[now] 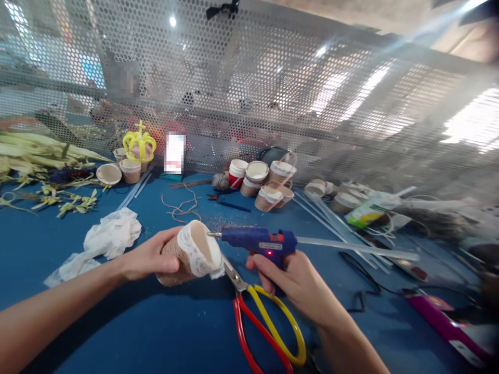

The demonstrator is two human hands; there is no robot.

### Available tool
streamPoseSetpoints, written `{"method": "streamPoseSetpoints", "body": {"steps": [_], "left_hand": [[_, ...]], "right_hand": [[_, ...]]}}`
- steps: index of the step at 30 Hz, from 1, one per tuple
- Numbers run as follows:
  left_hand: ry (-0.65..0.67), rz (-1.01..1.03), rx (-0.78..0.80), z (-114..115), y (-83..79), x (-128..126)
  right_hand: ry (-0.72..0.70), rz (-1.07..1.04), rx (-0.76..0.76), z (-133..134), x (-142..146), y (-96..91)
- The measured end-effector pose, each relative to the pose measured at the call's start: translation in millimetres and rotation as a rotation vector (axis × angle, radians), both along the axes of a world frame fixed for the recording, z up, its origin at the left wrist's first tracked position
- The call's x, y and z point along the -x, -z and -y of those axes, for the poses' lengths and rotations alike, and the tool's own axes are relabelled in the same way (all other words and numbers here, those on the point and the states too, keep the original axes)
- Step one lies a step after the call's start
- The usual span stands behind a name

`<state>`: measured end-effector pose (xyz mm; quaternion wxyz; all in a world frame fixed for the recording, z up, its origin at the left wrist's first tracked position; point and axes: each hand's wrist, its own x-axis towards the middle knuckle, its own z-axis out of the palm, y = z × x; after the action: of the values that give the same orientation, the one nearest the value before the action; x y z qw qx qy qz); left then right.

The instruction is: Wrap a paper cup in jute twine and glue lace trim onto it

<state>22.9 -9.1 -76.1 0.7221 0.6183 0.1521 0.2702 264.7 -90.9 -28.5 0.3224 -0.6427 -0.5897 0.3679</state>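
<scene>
Tilted on its side, a twine-wrapped paper cup with white lace round its rim is held by my left hand, the thumb pressed on the twine. In my right hand is a blue hot glue gun, its red light lit and a long clear glue stick sticking out of the back. The metal nozzle is at the cup's lace rim; I cannot tell whether it touches. A loose lace end hangs at the rim. Just below lie large scissors with one red and one yellow handle.
Crumpled white lace lies at the left, dried husks behind it. Several wrapped cups stand before the perforated metal screen. Glue sticks, a black cord and a purple power strip lie at the right.
</scene>
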Motion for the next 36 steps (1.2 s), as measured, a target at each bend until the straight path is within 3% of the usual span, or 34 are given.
{"method": "streamPoseSetpoints", "body": {"steps": [7,13,17,36], "left_hand": [[-0.066,-0.065,-0.044,-3,0.0,1],[-0.064,-0.101,-0.072,-2,-0.1,1],[-0.076,-0.139,-0.081,-2,-1.1,0],[-0.068,-0.189,-0.078,-3,0.4,0]], "right_hand": [[0.001,0.093,0.003,4,-2,-2.5],[0.105,0.165,-0.146,8,4,-2.8],[0.098,0.261,-0.211,9,10,-4.6],[0.099,0.321,-0.229,9,8,4.4]]}}
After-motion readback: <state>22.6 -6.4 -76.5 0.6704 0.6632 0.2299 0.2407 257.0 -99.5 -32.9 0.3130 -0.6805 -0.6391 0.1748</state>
